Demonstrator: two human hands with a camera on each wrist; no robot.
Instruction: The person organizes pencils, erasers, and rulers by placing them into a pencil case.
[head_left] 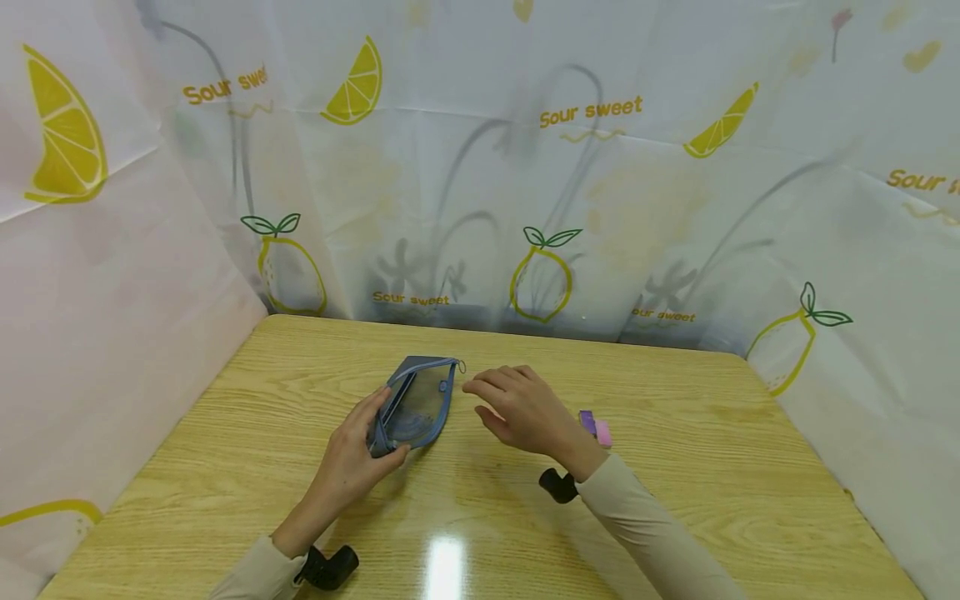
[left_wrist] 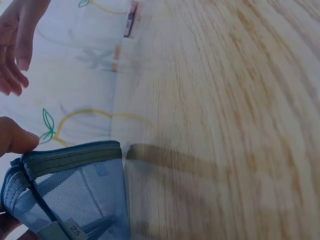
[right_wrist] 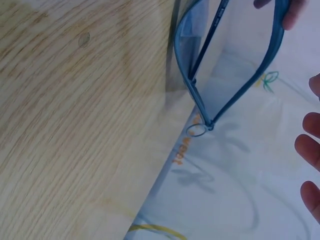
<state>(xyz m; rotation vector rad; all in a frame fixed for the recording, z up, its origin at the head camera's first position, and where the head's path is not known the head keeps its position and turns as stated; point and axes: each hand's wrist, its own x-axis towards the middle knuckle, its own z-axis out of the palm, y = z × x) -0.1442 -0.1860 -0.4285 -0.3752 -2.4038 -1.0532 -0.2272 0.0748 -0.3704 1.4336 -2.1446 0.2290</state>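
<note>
My left hand point(head_left: 347, 458) grips the near left side of a blue mesh zipper pouch point(head_left: 427, 408), thumb at its near end and fingers along the far side. The pouch gapes at its zipped edge, and a small ring hangs from its far corner. Inside it lies a dark pencil point(right_wrist: 212, 37) with small lettering. Near the left thumb, a "25" tag point(left_wrist: 75, 229) shows on the pouch. To the right of the pouch, my right hand point(head_left: 521, 410) hovers over the table with loosely bent fingers, holding nothing.
A small purple piece point(head_left: 587, 422) and a pink piece point(head_left: 603, 433) lie on the wooden table point(head_left: 697, 467) beyond the right wrist. Behind the table hangs a white lemon-print sheet point(head_left: 450, 183), which also runs along both sides.
</note>
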